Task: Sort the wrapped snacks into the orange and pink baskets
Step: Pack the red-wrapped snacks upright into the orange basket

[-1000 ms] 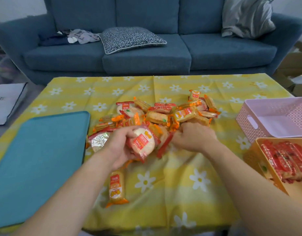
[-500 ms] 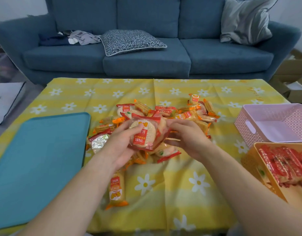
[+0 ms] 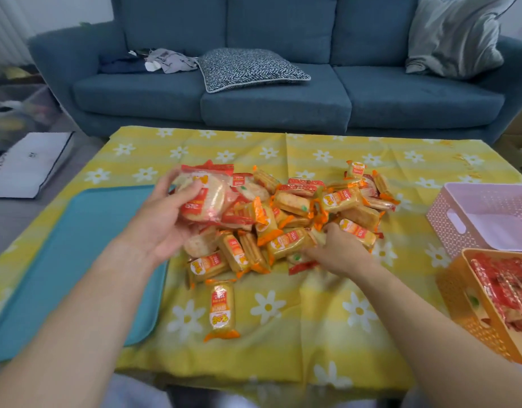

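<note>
A pile of wrapped snacks (image 3: 295,213), red round rice crackers and orange bars, lies mid-table. My left hand (image 3: 165,219) is raised over the pile's left side, shut on several red-wrapped round crackers (image 3: 205,197). My right hand (image 3: 336,251) is down in the pile's near right part, fingers curled on a red-wrapped snack (image 3: 302,262). One orange bar (image 3: 221,310) lies apart, nearer me. The pink basket (image 3: 459,213) stands at the right edge. The orange basket (image 3: 465,301), in front of it, holds several red-wrapped snacks (image 3: 507,287).
A teal tray (image 3: 77,260) lies on the left of the yellow daisy tablecloth (image 3: 283,343). Behind the table stands a blue sofa (image 3: 271,92) with cushions and clothes. A flat white box (image 3: 27,163) lies on the floor at left.
My left hand has lifted the red crackers up and to the left. My right hand let go of them and dropped into the pile's near right side.
</note>
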`<action>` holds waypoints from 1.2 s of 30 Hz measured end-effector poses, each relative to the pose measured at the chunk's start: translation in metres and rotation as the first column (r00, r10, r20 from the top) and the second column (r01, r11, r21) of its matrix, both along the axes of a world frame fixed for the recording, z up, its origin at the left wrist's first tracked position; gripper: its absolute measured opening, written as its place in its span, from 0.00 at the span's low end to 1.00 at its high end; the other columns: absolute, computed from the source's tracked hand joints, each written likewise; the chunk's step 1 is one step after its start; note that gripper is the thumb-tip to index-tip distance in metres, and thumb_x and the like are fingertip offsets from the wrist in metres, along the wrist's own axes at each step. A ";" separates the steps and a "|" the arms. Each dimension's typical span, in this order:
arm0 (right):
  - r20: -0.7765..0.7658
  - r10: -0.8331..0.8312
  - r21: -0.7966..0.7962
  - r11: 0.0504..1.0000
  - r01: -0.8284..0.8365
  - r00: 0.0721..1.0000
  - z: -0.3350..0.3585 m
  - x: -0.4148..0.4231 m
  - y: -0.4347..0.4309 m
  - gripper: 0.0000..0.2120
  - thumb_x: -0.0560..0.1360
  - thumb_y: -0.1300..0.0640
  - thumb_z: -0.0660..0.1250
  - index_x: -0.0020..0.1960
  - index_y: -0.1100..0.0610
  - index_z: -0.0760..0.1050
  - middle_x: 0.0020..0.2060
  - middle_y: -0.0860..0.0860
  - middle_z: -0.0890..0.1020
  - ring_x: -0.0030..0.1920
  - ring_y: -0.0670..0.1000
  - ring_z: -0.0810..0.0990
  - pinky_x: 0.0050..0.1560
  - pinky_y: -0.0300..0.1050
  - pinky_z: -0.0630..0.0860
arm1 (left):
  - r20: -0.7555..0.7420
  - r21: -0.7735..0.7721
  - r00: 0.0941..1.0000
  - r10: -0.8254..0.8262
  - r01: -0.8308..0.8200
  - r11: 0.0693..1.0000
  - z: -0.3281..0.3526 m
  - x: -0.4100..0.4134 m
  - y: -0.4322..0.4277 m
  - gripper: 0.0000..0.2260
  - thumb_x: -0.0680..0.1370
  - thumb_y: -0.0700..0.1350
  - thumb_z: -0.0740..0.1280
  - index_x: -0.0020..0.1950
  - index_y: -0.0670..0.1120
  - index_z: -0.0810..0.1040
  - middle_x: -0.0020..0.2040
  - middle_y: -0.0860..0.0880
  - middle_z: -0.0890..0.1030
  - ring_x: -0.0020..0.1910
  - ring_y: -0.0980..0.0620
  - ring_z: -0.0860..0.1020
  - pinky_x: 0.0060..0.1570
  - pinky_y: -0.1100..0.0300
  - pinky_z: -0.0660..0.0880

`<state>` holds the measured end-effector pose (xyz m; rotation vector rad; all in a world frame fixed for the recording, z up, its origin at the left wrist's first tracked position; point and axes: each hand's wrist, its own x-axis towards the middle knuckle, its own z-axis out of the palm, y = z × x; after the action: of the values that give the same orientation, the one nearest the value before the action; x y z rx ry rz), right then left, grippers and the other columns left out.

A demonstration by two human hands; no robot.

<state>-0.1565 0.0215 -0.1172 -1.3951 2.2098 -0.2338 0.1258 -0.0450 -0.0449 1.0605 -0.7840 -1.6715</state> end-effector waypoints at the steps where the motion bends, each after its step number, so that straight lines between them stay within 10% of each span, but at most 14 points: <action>1: 0.030 -0.012 -0.014 1.000 0.012 0.999 -0.003 0.006 0.000 0.33 0.72 0.42 0.73 0.67 0.61 0.66 0.61 0.59 0.78 0.63 0.62 0.77 0.55 0.51 0.74 | 0.022 0.015 0.999 0.030 -0.031 0.999 -0.003 0.011 -0.002 0.24 0.73 0.41 0.72 0.68 0.49 0.74 0.59 0.42 0.83 0.54 0.42 0.84 0.37 0.52 0.82; 8: 0.268 -0.132 0.014 0.991 0.134 0.954 0.011 0.004 0.001 0.18 0.65 0.54 0.81 0.47 0.63 0.79 0.38 0.57 0.84 0.37 0.55 0.81 0.36 0.48 0.75 | 0.177 0.137 0.974 0.139 -0.165 0.977 -0.033 0.066 0.004 0.19 0.74 0.39 0.73 0.64 0.39 0.78 0.53 0.40 0.84 0.39 0.49 0.86 0.30 0.57 0.80; 15: 0.335 -0.035 -0.379 0.910 0.168 0.942 0.052 0.021 0.030 0.04 0.73 0.54 0.72 0.46 0.53 0.79 0.37 0.50 0.83 0.39 0.52 0.81 0.39 0.49 0.76 | 0.409 0.176 0.910 -0.072 -0.001 0.984 -0.056 0.036 0.008 0.17 0.72 0.38 0.77 0.59 0.37 0.80 0.42 0.42 0.86 0.35 0.48 0.85 0.36 0.54 0.82; 22: 0.338 -0.047 -0.358 0.917 0.175 0.940 0.047 0.039 -0.002 0.08 0.76 0.56 0.70 0.50 0.58 0.76 0.37 0.50 0.82 0.35 0.52 0.79 0.33 0.44 0.73 | 0.573 0.164 0.810 -0.126 0.037 0.986 -0.066 0.015 -0.006 0.46 0.45 0.60 0.81 0.60 0.42 0.78 0.53 0.42 0.84 0.52 0.42 0.83 0.57 0.44 0.80; 28: 0.313 0.085 -0.589 0.799 0.123 0.946 0.078 0.075 -0.034 0.07 0.80 0.55 0.67 0.56 0.55 0.74 0.44 0.53 0.83 0.42 0.57 0.81 0.44 0.58 0.80 | 0.388 0.087 0.917 0.091 -0.135 0.987 -0.027 0.036 -0.024 0.16 0.70 0.46 0.79 0.55 0.48 0.80 0.43 0.46 0.86 0.37 0.49 0.84 0.44 0.49 0.83; 36: 0.248 -0.026 -0.485 0.862 0.148 0.968 0.068 0.070 -0.138 0.19 0.78 0.50 0.64 0.65 0.57 0.74 0.54 0.55 0.83 0.51 0.57 0.80 0.47 0.50 0.76 | 0.166 0.166 0.961 0.223 -0.250 0.954 -0.028 0.057 -0.049 0.30 0.68 0.47 0.81 0.66 0.46 0.72 0.56 0.42 0.83 0.52 0.43 0.83 0.37 0.49 0.82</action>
<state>-0.0868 -0.1161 -0.0490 -1.4263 2.0943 -1.0183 0.1823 -0.0944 -0.0730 1.3635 -0.5732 -1.4939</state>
